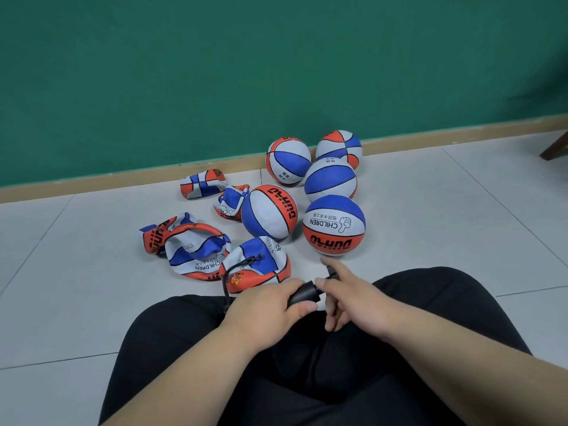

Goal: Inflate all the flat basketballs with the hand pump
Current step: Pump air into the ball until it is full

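Limp, folded flat basketballs (196,250) lie on the floor (92,287) at left. The nearest ball (276,267), just beyond the knees, looks soft, light and apt to shift, with a thin hose (235,269) plugged into it. Just below it the left hand (264,305) grips the rigid hand pump (304,293) by its barrel, the sensible hold. The right hand (353,299) curls round the handle.

Light: bright, even and soft, falling from overhead.
Shadows: short, faint pools under the inflated balls (334,224); deeper between your knees.
Floor tiles (445,216): dull sheen only.
Blacks: hand pump (304,293) melts into your trousers (322,379), detail crushed.
Blur: your right hand (353,298) goes soft at the fingertips.
Edges: your forearms (461,358) swell; green wall (215,72) darkens toward the upper corners.
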